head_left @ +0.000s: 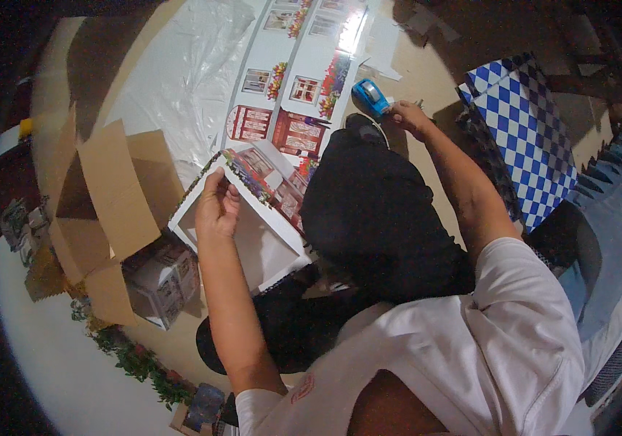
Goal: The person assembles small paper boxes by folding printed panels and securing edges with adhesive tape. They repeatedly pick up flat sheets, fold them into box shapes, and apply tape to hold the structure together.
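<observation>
My left hand pinches the upper rim of an open box, white inside and covered outside with a printed house-front pattern of flowers and red doors. The box is tilted and rests by my legs. To the right, my right hand has its fingers closed on the near end of a blue tape dispenser, close to the floor. Ahead of the box lies a long sheet of printed paper with windows, flowers and red doors. A dark, slim tool, perhaps scissors, lies on the sheet.
An open brown cardboard box stands at left, beside another printed box. Clear plastic sheeting spreads behind it. A blue-and-white checkered box or bag stands at right, near blue cloth. Greenery lies at lower left.
</observation>
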Motion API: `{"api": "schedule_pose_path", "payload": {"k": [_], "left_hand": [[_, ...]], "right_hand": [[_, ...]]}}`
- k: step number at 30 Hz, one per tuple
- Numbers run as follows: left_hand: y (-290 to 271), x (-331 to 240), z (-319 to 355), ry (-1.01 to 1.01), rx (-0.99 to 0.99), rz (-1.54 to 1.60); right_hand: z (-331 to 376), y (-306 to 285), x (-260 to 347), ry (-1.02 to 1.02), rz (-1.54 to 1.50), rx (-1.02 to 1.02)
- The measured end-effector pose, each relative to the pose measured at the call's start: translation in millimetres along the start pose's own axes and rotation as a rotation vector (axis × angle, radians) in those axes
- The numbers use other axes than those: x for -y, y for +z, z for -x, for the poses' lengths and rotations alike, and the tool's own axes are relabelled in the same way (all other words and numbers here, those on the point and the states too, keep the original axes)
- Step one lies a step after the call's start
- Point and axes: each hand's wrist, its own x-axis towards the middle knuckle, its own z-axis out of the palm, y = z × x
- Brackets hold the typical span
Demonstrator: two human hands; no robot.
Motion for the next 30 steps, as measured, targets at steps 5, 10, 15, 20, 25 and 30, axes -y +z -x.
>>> {"api": "schedule_pose_path", "payload": {"k": [5, 10, 15, 20, 25, 30], "left_hand": [[4.1, 0.6, -6.4, 0.013, 0.02, -0.003], [5.8, 0.6, -4.7, 0.022, 0.025, 0.003], [3.2, 2.5, -6.6, 0.005, 0.012, 0.036], [-5.0, 7.8, -14.3, 0.03, 0.12, 0.029], [-2.9, 11.9, -5.0, 0.12, 0.058, 0.067], [5.4, 18.1, -6.5, 0.163, 0.124, 0.095]], "right_hand": [[1.1, 5.9, -18.9, -0.008, -0.1, 0.006], [-1.2, 13.4, -32.3, 0.016, -0.228, -0.037], [-12.7, 11.8, -46.2, -0.031, 0.222, -0.059], [-23.8, 10.8, -70.0, -0.435, 1.446, 0.014], [19.1, 59.6, 67.1, -0.071, 0.296, -0.037], [131.5, 138.4, 266.5, -0.48, 0.243, 0.266]]}}
